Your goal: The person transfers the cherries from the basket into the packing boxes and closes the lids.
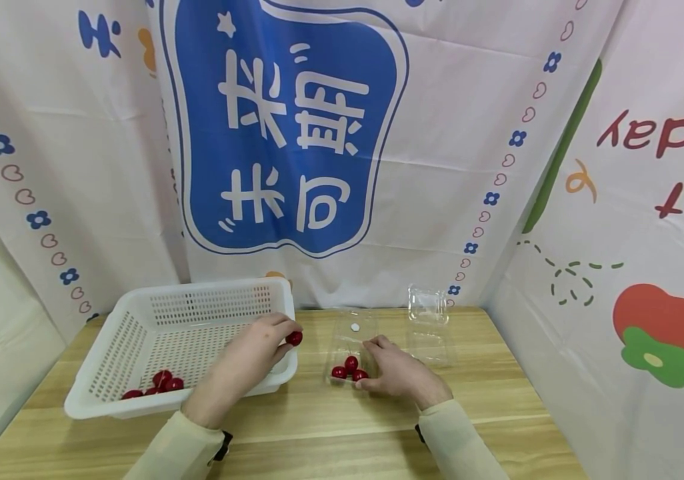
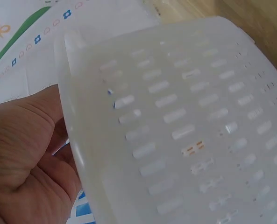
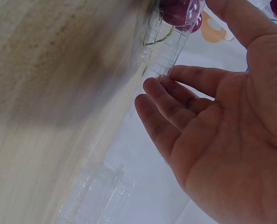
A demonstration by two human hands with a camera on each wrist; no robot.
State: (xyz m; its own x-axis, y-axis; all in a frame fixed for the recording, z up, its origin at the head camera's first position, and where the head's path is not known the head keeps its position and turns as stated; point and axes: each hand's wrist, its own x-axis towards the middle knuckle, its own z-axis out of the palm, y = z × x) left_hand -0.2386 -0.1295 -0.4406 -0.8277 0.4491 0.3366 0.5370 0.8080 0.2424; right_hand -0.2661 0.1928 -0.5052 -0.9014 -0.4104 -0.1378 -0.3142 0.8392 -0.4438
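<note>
Left hand [image 1: 258,343]: fingertips and thumb pinch one red cherry [image 1: 294,339], seen over the right rim of the white basket; in the left wrist view the basket wall hides it.
Right hand [image 1: 402,372]: thumb and fingers set wide apart, touching the right side of the clear container, thumb by its near right corner.
Clear container [image 1: 344,325]: open on the desk [image 1: 318,433], right of the basket, its lid part toward the far edge; a small white spot [image 1: 355,327] shows on that part.
Cherries in the container [image 1: 351,364]: three, grouped at its near end; a greenish stem shows in the right wrist view.
White basket [image 1: 198,285]: slotted plastic, filling the left part of the desk and reaching near its far edge.
Cherries in the basket [image 1: 162,379]: a small cluster along its near wall.
Second clear container [image 1: 429,347]: near the desk's far right corner, lid raised.
Banner [image 1: 438,133]: white cloth behind the far edge, with a blue lettered panel [image 1: 330,60].
Sleeves [image 1: 462,437]: pale, on both forearms, crossing the near edge.
</note>
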